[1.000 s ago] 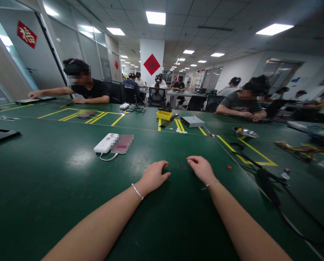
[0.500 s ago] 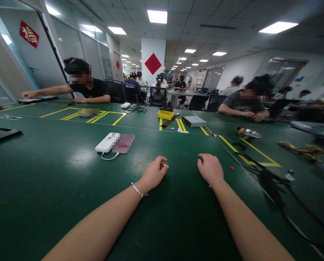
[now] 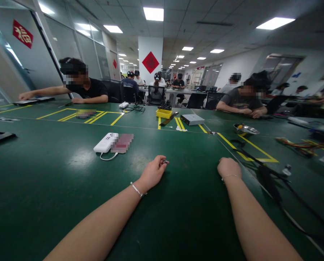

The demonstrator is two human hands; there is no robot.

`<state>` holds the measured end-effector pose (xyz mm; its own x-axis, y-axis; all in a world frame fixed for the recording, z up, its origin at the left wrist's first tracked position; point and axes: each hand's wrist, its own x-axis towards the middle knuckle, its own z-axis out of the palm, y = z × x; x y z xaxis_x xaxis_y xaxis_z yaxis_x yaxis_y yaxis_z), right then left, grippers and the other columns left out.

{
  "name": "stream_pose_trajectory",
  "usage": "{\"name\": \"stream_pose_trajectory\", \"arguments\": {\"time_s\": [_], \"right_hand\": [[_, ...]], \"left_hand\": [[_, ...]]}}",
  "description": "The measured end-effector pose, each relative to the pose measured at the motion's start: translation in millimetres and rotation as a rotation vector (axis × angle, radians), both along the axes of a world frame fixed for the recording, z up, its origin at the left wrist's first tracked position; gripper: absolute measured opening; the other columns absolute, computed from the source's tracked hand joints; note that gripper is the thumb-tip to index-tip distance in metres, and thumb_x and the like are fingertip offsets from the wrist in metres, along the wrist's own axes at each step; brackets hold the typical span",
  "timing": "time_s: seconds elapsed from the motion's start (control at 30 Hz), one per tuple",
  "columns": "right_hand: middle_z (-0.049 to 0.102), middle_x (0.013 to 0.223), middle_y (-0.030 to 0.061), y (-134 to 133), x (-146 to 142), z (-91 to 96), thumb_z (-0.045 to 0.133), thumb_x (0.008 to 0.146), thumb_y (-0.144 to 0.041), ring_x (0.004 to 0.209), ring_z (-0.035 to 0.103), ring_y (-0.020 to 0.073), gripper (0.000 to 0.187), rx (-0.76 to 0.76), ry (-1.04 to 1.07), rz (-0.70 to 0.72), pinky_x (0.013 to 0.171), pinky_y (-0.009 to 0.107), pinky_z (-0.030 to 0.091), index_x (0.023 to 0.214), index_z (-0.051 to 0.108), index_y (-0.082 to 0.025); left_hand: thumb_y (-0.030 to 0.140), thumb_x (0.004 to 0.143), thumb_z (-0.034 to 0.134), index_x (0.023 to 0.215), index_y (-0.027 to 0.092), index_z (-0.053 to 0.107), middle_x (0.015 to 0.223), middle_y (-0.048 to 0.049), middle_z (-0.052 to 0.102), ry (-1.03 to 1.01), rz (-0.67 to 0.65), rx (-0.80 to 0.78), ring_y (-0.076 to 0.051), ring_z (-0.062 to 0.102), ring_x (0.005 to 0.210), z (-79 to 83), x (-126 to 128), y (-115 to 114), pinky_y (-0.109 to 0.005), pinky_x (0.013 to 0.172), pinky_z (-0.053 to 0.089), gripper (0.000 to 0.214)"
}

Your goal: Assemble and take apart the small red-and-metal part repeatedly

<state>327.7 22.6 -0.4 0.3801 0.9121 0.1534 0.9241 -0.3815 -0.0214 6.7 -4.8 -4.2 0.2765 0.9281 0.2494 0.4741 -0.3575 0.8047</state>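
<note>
My left hand [image 3: 153, 172] rests on the green table [image 3: 55, 188] near the middle, with a bracelet on the wrist. Its thumb and fingers pinch a small shiny metal part [image 3: 165, 161] at the fingertips. My right hand [image 3: 229, 167] lies further right, knuckles up and fingers curled down onto the table surface, so what is under them is hidden. The small red piece that lay at that spot no longer shows. A thin bracelet circles the right wrist.
A white power bank [image 3: 105, 142] with a cable lies ahead on the left. Black cables [image 3: 262, 174] run along the right beside yellow floor-tape lines [image 3: 248, 149]. Further off are a yellow tray [image 3: 164, 113], a grey box [image 3: 192, 119] and a metal bowl [image 3: 245, 129]. Other people sit at the far side.
My right hand slid right, onto the spot where the small red piece lay, and curled over it. My left hand closed into a pinch on the small metal part and stayed put.
</note>
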Motion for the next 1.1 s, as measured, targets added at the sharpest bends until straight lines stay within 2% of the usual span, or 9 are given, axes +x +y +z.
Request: {"name": "stream_pose_trajectory", "arguments": {"time_s": [0.1,0.17,0.27,0.37,0.47,0.63,0.8,0.93,1.1], "right_hand": [[0.056,0.09,0.0139,-1,-21,7.5,0.042,0.067,-0.015,0.079,0.055,0.0212,0.026,0.108,0.11,0.106,0.067,0.032,0.041,0.081,0.064,-0.015],[0.057,0.089,0.0107,-1,-42,10.6,0.045,0.066,-0.016,0.077,0.055,0.0184,0.021,0.169,0.302,0.206,0.07,0.031,0.041,0.078,0.063,-0.016],[0.059,0.076,0.005,-6,-82,12.4,0.052,0.064,-0.022,0.067,0.054,0.0144,0.015,0.145,0.827,0.358,0.066,0.029,0.041,0.076,0.06,-0.017],[0.06,0.071,0.0026,-16,-120,13.9,0.059,0.061,-0.024,0.061,0.052,0.0113,0.016,0.068,1.353,0.453,0.061,0.026,0.04,0.075,0.057,-0.017],[0.06,0.069,0.0015,-26,-145,16.4,0.062,0.061,-0.028,0.056,0.05,0.0088,0.018,0.012,1.637,0.483,0.054,0.023,0.037,0.073,0.054,-0.017],[0.053,0.058,-0.0024,-33,-156,15.4,0.06,0.066,-0.033,0.048,0.044,0.0052,0.019,-0.051,1.828,0.483,0.046,0.02,0.03,0.069,0.053,-0.016],[0.054,0.06,-0.0025,-30,-154,10.0,0.064,0.064,-0.027,0.051,0.044,0.0047,0.016,-0.072,1.941,0.475,0.048,0.019,0.032,0.069,0.054,-0.016],[0.055,0.062,-0.0023,-30,-153,8.9,0.069,0.057,-0.019,0.054,0.046,0.0054,0.021,-0.106,1.936,0.462,0.053,0.021,0.035,0.075,0.058,-0.015],[0.061,0.071,0.0024,-32,-155,10.8,0.062,0.066,-0.028,0.055,0.049,0.0074,0.021,-0.113,1.896,0.479,0.054,0.023,0.037,0.083,0.057,-0.016]], "left_hand": [[0.027,0.079,0.042,0.103,0.02,0.046,0.095,-0.0026,0.061,0.028,0.013,0.005,-0.014,0.057,0.084,-0.4,0,0,-0.026,0.074,0.044,0.025],[0.027,0.078,0.044,0.1,0.02,0.048,0.088,-0.0015,0.062,0.049,0.019,0.017,-0.013,0.057,0.079,1.0,1,0,-0.026,0.071,0.044,0.024],[0.024,0.076,0.046,0.097,0.021,0.05,0.081,0.0006,0.06,0.066,0.029,0.057,-0.012,0.056,0.074,3.3,1,-1,-0.024,0.067,0.043,0.022],[0.021,0.074,0.048,0.096,0.022,0.05,0.079,0.0018,0.059,0.069,0.037,0.093,-0.011,0.055,0.072,2.8,2,-1,-0.023,0.066,0.043,0.021],[0.02,0.073,0.049,0.094,0.022,0.05,0.078,0.0023,0.058,0.072,0.044,0.121,-0.011,0.054,0.071,0.1,2,0,-0.023,0.065,0.042,0.02],[0.019,0.071,0.051,0.085,0.021,0.05,0.072,0.0033,0.056,0.079,0.025,0.123,-0.01,0.052,0.065,-0.3,2,1,-0.021,0.061,0.04,0.014],[0.016,0.067,0.054,0.079,0.02,0.049,0.072,0.003,0.055,0.099,0.028,0.135,-0.011,0.051,0.067,1.9,2,1,-0.021,0.06,0.039,0.013],[0.017,0.068,0.054,0.078,0.019,0.05,0.074,0.0026,0.056,0.097,0.017,0.145,-0.011,0.052,0.067,1.3,3,1,-0.021,0.06,0.039,0.012],[0.024,0.072,0.051,0.083,0.02,0.053,0.072,0.0025,0.057,0.101,-0.013,0.121,-0.01,0.053,0.064,2.5,4,-2,-0.021,0.058,0.039,0.012]]}}
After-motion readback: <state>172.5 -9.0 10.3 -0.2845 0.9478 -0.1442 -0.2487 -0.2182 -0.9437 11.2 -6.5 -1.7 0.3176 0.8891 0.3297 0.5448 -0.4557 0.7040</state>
